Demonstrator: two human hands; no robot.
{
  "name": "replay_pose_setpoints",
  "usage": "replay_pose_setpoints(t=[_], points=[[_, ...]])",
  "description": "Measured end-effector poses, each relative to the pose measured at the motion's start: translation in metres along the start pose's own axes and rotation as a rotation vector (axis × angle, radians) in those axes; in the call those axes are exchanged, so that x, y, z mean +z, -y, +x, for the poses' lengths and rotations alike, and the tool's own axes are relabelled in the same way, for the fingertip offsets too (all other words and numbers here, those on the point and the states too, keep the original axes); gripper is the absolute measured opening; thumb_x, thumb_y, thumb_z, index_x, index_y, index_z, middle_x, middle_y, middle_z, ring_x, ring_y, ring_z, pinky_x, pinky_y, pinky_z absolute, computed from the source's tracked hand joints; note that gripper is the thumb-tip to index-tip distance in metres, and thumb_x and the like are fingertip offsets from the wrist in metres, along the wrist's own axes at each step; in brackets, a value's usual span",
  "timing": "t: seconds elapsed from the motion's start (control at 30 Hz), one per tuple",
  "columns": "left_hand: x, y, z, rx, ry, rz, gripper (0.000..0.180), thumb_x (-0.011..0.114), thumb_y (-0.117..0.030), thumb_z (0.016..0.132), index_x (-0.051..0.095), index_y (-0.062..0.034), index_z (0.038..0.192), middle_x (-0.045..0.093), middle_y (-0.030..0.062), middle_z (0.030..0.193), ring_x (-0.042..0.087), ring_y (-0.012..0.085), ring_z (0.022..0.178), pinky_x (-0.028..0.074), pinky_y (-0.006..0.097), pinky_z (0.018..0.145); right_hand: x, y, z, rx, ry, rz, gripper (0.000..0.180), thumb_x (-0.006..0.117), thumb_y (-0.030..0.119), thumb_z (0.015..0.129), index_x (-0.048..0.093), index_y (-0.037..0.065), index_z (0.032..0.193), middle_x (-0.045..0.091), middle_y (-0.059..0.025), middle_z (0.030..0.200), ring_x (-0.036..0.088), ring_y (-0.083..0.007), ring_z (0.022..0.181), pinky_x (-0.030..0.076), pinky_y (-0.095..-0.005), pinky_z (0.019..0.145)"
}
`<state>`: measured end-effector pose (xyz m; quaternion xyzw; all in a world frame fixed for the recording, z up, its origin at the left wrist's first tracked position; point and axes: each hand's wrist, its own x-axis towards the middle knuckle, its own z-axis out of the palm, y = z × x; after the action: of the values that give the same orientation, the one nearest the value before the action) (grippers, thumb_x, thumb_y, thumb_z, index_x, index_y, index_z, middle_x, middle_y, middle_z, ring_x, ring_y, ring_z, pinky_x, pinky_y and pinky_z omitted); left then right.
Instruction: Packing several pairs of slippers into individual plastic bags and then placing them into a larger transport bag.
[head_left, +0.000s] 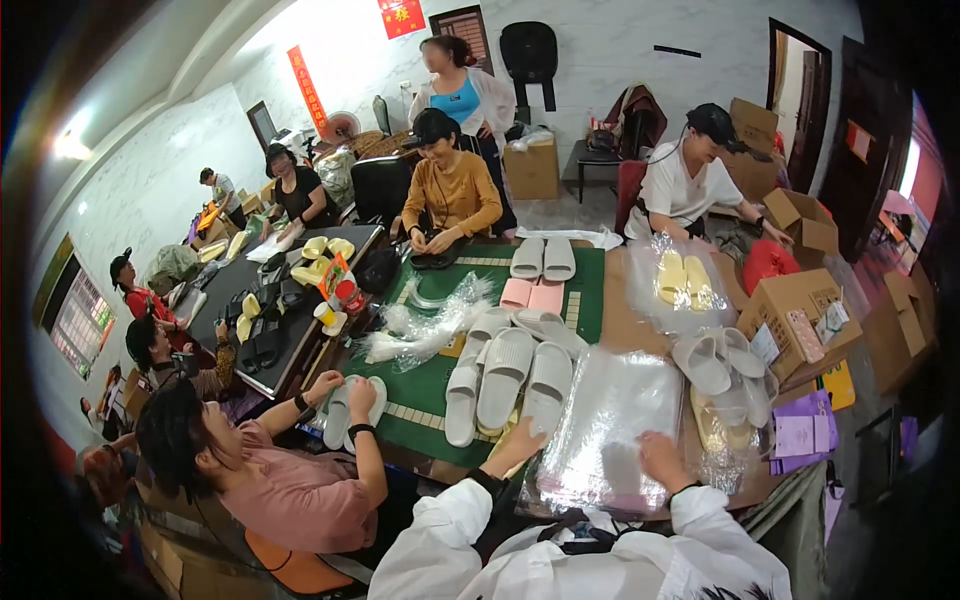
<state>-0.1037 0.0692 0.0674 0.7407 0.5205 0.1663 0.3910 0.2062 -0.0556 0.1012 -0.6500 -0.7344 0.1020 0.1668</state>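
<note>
My left hand (518, 446) is closed around the near end of a grey slipper (549, 380), which lies with other grey slippers (502, 375) in a heap on the table. To its right, a stack of clear plastic bags (607, 400) is spread flat and shiny. Over the lower right part of this stack is my right hand (661, 460), with its fingers curled. What it pinches, if anything, is too small to make out.
On the right, bagged grey slippers (730, 375) and bagged yellow slippers (684, 280) lie by an open carton (800, 315). Thin clear plastic (430, 320) covers part of the green mat (580, 290). A co-worker at left handles grey slippers (350, 410); others work across the table.
</note>
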Motion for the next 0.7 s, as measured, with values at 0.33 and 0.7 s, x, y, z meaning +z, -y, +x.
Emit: replay_pose_setpoints(t=[0.33, 0.7], points=[[-0.001, 0.038, 0.019, -0.095, -0.053, 0.334, 0.045, 0.059, -0.024, 0.074, 0.051, -0.0218, 0.118, 0.029, 0.0350, 0.129, 0.024, 0.0507, 0.121, 0.024, 0.049, 0.101, 0.144, 0.018, -0.042, -0.014, 0.277, -0.053, 0.038, 0.060, 0.039, 0.074, 0.058, 0.012, 0.101, 0.055, -0.0153, 0.100, 0.054, -0.0324, 0.095, 0.048, -0.0433, 0.074], [0.001, 0.040, 0.052, 0.166, -0.083, 0.422, 0.057, 0.061, -0.027, 0.072, 0.044, -0.0281, 0.127, 0.023, 0.0296, 0.135, 0.022, 0.0475, 0.123, 0.019, 0.058, 0.099, 0.134, 0.045, -0.047, 0.161, 0.288, -0.107, 0.041, 0.060, 0.034, 0.076, 0.056, 0.009, 0.108, 0.043, -0.0192, 0.122, 0.040, -0.0336, 0.116, 0.034, -0.0494, 0.092]])
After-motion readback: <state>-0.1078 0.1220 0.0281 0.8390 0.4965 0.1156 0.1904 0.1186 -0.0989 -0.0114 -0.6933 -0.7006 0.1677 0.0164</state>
